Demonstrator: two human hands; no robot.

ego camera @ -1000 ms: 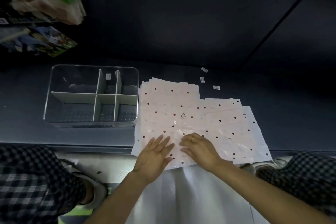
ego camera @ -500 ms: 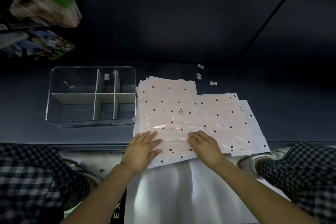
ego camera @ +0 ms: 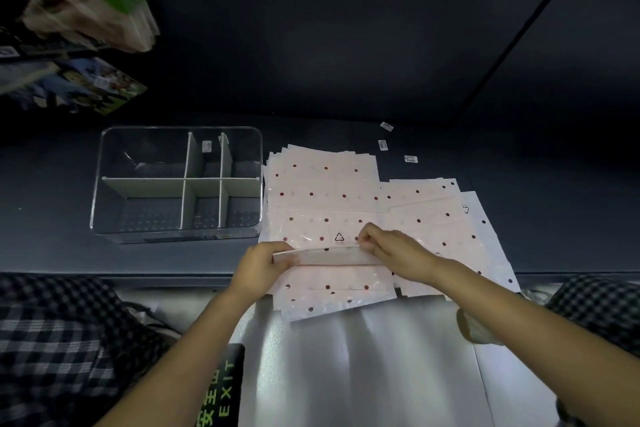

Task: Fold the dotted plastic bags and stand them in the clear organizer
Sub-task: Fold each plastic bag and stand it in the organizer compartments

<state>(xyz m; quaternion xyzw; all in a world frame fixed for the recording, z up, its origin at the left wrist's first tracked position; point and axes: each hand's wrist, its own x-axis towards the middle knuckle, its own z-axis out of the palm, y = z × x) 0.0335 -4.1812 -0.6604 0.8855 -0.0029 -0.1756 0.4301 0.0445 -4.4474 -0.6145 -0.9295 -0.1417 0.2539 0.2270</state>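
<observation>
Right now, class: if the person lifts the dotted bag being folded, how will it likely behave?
The top dotted bag is probably floppy: its folded edge bows between the left hand and the right hand. It is likely slippery, since the film shines and the pile of bags has fanned out. It looks thin, so probably very light.

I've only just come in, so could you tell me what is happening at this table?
A person is folding dotted plastic bags. Both hands grip the top bag of the spread pile: the left hand holds its left end, the right hand pinches the right, with the folded edge raised between them. The clear organizer stands left of the pile, and no bags show in its compartments yet.
</observation>
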